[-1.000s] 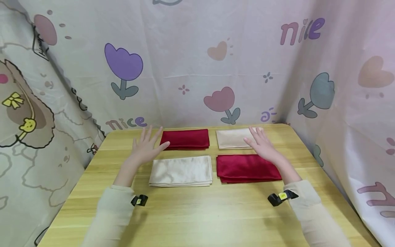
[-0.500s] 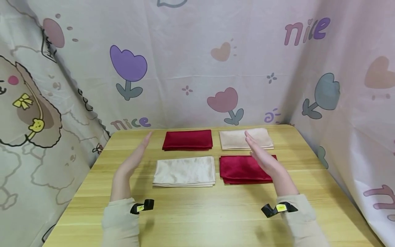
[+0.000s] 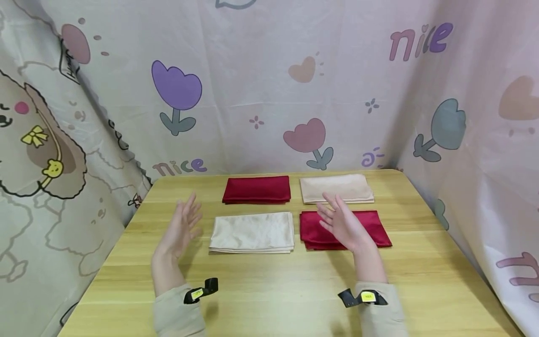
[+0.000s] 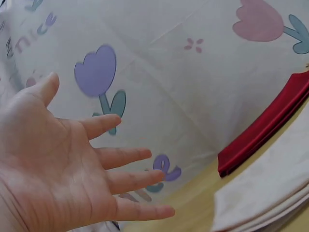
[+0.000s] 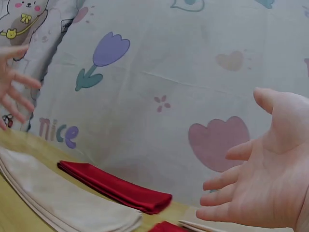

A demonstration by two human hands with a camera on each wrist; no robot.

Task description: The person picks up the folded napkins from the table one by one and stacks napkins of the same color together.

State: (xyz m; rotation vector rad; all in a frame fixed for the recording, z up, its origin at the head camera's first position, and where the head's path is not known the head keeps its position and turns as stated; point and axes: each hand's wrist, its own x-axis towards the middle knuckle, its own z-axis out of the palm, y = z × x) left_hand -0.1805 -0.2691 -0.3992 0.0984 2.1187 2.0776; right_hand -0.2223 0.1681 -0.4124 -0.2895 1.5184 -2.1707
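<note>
Four folded satin cloths lie in two rows on the wooden table (image 3: pixel 278 290). At the back are a red cloth (image 3: pixel 257 189) on the left and a cream cloth (image 3: pixel 337 186) on the right. The front row has a cream cloth (image 3: pixel 252 232) on the left and a red cloth (image 3: pixel 375 225) on the right. My left hand (image 3: pixel 177 234) is raised left of the front cream cloth, holding nothing; its palm and spread fingers show in the left wrist view. My right hand (image 3: pixel 348 228), also bare, overlaps the front red cloth in the head view, fingers extended.
A printed curtain (image 3: pixel 248 84) with tulips and hearts hangs behind the table and along both sides. Each sleeve cuff carries a black wrist camera (image 3: pixel 201 291). Bare wood lies in front of the cloths.
Both hands have turned from palms down, through edge-on, to palms facing inward and upward. The forearms have drawn slightly back and closer together. The cloths stay where they lay.
</note>
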